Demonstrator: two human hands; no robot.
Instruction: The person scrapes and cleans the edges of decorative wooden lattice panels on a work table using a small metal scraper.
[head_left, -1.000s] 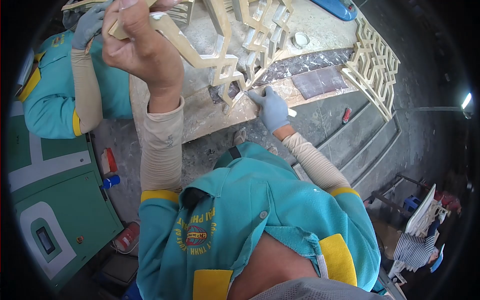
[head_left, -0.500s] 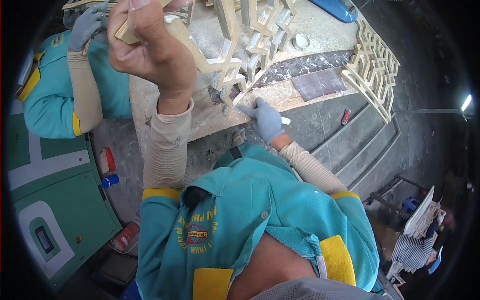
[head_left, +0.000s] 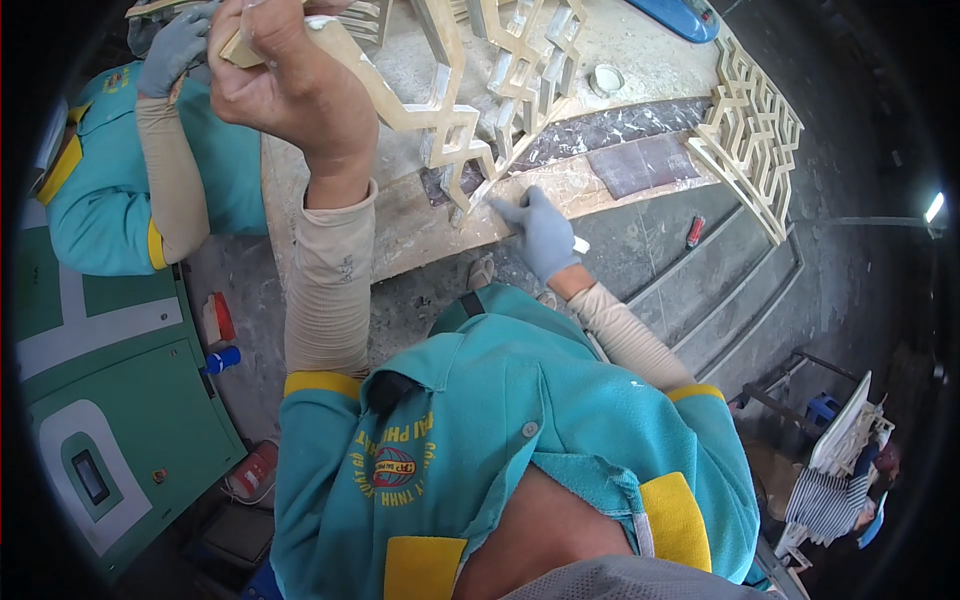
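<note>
The left hand (head_left: 300, 95), bare, is clenched around the end of a bar of a pale wooden lattice (head_left: 450, 60), lifting that end above the left part of the desk (head_left: 410, 235). White smears mark the bar just beside the thumb. The lattice slants down from this grip, and its lower corner comes down by the desk's near edge, over a dark patch on the board. The right hand (head_left: 548, 235), in a grey glove, is at that same near edge with its index finger stretched toward the lower corner; whether the fingertip touches the wood I cannot tell. Its other fingers are folded around a small white piece (head_left: 581, 245), whose end pokes out beside the palm. Right of this hand, a dark rectangular sheet (head_left: 645, 165) lies along the near edge, with a white-spattered dark strip (head_left: 620, 128) behind it. A small cup (head_left: 606, 80) with whitish contents sits farther in, and a blue object (head_left: 680, 15) lies toward the far right corner. A second lattice panel (head_left: 735, 187) is at the right end. Beyond the left edge is a co-worker (head_left: 110, 210) in a teal shirt.
</note>
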